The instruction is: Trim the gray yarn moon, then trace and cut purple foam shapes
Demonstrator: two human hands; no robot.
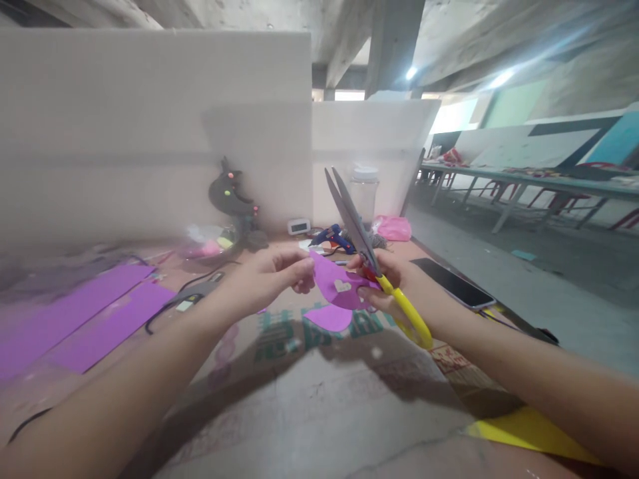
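Note:
My left hand (287, 273) pinches the left edge of a cut purple sheet piece (327, 279), which hangs above the cardboard-covered table. A small pale heart shape (343, 286) shows on its face. My right hand (382, 283) is closed around scissors (367, 249) with yellow handles, and its fingertips also hold the right side of the purple piece. The blades point up and away, partly open, apart from the left hand. Just beneath, another purple cut-out (330, 318) with a rounded edge lies on the printed cardboard (299, 392).
Purple sheets (114, 326) lie at left. At the back are a blue glue gun (333, 236), a clear jar (364, 193), a small white digital clock (299, 227) and a black crescent figure (228, 193). A phone (454, 283) and a yellow sheet (534, 432) lie at right.

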